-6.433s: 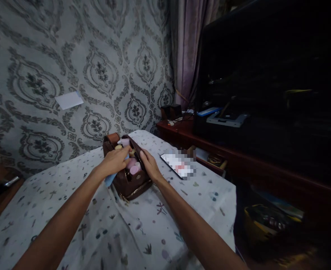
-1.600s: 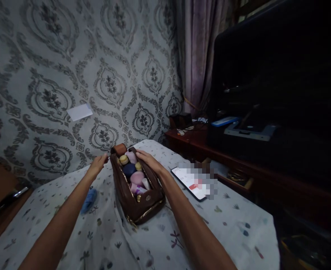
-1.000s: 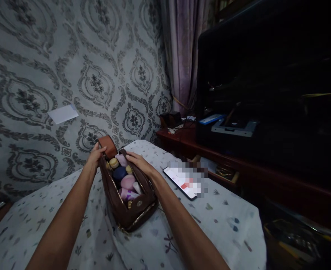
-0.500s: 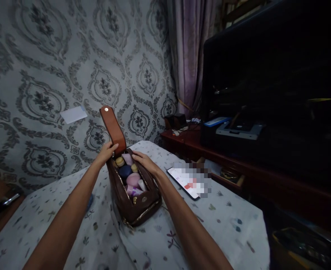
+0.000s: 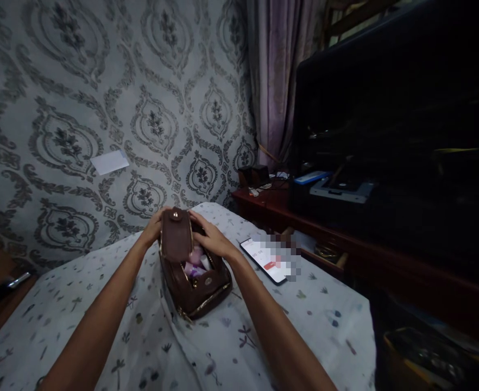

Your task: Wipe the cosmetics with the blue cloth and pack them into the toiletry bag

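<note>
At table centre, flap (image 5: 176,234) now folded down over the pouch (image 5: 194,279), upright half a second ago.
Left hand (image 5: 155,228) pinches the flap; right hand (image 5: 210,239), loosely open, steadies the rim at three o'clock.

Both forearms are showing bare from the bottom edge of the view right up to the wrists, with no sleeve covering any part of them. The left hand (image 5: 153,231) and the right hand (image 5: 210,239) are showing bare too, with no glove, ring, watch or bracelet appearing on either. The dim light is leaving finer details, such as the fingernails, hard to make out.
</note>
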Demonstrator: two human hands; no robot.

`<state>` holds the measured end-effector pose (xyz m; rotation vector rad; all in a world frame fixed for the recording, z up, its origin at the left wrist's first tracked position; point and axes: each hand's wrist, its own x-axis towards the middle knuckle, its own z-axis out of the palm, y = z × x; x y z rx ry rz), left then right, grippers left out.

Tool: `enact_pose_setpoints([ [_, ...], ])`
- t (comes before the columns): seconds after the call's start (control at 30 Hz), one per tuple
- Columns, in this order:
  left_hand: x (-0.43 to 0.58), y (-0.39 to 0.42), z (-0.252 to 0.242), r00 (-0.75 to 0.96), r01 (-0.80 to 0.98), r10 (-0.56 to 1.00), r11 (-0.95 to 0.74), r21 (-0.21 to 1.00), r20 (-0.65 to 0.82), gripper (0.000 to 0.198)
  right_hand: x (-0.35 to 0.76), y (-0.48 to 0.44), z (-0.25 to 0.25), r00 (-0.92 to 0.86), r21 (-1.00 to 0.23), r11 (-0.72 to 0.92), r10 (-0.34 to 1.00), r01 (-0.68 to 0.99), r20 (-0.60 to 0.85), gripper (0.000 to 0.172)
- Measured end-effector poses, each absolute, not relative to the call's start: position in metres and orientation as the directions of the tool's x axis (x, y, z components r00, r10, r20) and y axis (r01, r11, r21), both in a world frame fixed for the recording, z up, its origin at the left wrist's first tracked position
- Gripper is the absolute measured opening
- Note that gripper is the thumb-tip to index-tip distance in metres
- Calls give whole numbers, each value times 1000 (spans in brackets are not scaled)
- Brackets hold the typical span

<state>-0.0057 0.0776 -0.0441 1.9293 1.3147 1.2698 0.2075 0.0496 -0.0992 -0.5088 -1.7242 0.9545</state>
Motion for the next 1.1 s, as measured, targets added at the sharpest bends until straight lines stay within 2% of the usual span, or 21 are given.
enact_pose_setpoints([
  [0.07, -5, 76, -44, 143, 455, 894, -441, 774, 425, 33, 209, 37, -96, -350, -772, 634, 714, -46, 607, 72],
  [0.17, -4, 74, -44, 164, 461, 886, -457, 761, 433, 33, 211, 25, -94, -326, -746, 666, 705, 1, 630, 63],
  [0.43, -1, 58, -48, 120, 513, 880, -451, 731, 459, 38, 215, 15, -97, -282, -764, 644, 727, -37, 626, 52],
  [0.53, 9, 24, -62, -3, 538, 860, -428, 726, 510, 51, 217, 15, -99, -277, -762, 646, 725, -46, 631, 52],
  [0.6, 22, -11, -76, -155, 552, 790, -429, 715, 594, 48, 217, 17, -100, -276, -763, 645, 726, -44, 630, 52],
  [0.67, 37, -49, -91, -153, 595, 724, -475, 648, 672, 35, 217, 18, -101, -280, -763, 645, 725, -42, 629, 53],
  [0.73, 51, -82, -105, -48, 705, 663, -507, 496, 747, 25, 217, 20, -103, -281, -757, 652, 719, -42, 635, 53],
  [0.8, 63, -101, -116, 86, 807, 638, -495, 322, 765, 34, 217, 21, -103, -284, -749, 661, 711, -39, 643, 53],
  [0.87, 71, -106, -123, 129, 868, 621, -447, 215, 773, 41, 217, 20, -104, -287, -744, 667, 707, -31, 646, 53],
  [0.97, 77, -98, -128, 77, 903, 603, -379, 201, 794, 39, 218, 20, -104, -297, -743, 670, 706, -18, 643, 53],
  [1.1, 80, -87, -131, 42, 878, 596, -405, 255, 802, 39, 221, 24, -107, -316, -740, 672, 696, -28, 644, 52],
])
